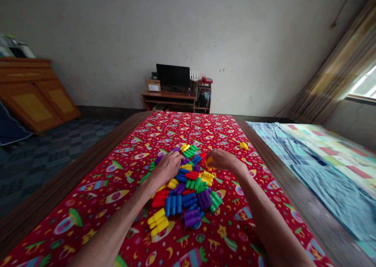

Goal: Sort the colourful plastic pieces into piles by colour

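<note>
A heap of plastic building blocks in yellow, red, blue, green and purple [192,222] lies on a red patterned cloth [135,235]. My left hand [169,164] rests over the heap's left side, palm down and fingers apart, touching blocks near a purple one; what lies under the palm is hidden. At the heap's right edge, my right hand [221,158] is closed, with a yellow building block [209,161] between its fingers. Red blocks [203,157] sit just left of those fingers. Another yellow block [243,146] lies apart on the cloth, farther right.
The cloth covers a dark wooden table [117,135]. Along its right side is a bed [331,153] with blue fabric [329,200] on it. A desk [169,95] with a monitor [173,75] stands against the far wall, and a wooden cabinet [35,94] stands at the left.
</note>
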`<state>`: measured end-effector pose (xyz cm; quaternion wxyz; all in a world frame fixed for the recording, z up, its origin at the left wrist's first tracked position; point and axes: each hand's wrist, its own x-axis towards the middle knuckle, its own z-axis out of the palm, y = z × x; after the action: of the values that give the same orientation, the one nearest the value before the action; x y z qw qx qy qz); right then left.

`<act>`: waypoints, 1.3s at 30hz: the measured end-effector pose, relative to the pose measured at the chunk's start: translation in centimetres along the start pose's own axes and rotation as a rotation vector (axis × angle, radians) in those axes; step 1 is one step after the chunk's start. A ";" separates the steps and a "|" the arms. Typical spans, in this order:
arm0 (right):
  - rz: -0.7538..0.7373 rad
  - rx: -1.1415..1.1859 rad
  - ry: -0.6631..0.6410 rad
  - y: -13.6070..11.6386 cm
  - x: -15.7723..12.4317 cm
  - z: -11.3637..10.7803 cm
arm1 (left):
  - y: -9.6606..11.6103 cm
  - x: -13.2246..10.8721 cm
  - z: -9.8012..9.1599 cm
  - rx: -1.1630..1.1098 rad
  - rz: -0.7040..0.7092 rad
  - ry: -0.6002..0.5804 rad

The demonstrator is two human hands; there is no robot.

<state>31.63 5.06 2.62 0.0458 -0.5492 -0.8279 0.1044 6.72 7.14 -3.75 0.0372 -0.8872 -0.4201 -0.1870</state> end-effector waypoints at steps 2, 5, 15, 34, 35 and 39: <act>0.140 0.010 0.168 2.4 0.2 -0.2 | 0.1 0.0 -0.1 -0.012 -0.001 0.004; 0.416 -0.016 0.406 6.6 0.2 0.1 | 0.3 0.1 -0.1 -0.019 -0.015 0.008; 0.568 0.150 0.783 14.0 -0.4 4.0 | 0.2 0.2 0.0 -0.010 -0.010 0.030; 0.715 0.170 0.729 17.0 -1.4 3.5 | -0.6 0.0 0.7 -0.006 0.004 0.046; 0.728 0.171 0.730 16.7 -1.4 3.3 | -0.6 0.0 0.7 0.001 0.002 0.047; 0.756 0.158 0.694 15.5 -1.4 2.5 | -0.1 -0.2 0.5 0.001 -0.021 0.056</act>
<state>45.63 9.23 -3.24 0.3182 -0.8071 -0.4972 -0.0127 6.72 7.14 -4.25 0.0477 -0.8772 -0.4282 -0.2119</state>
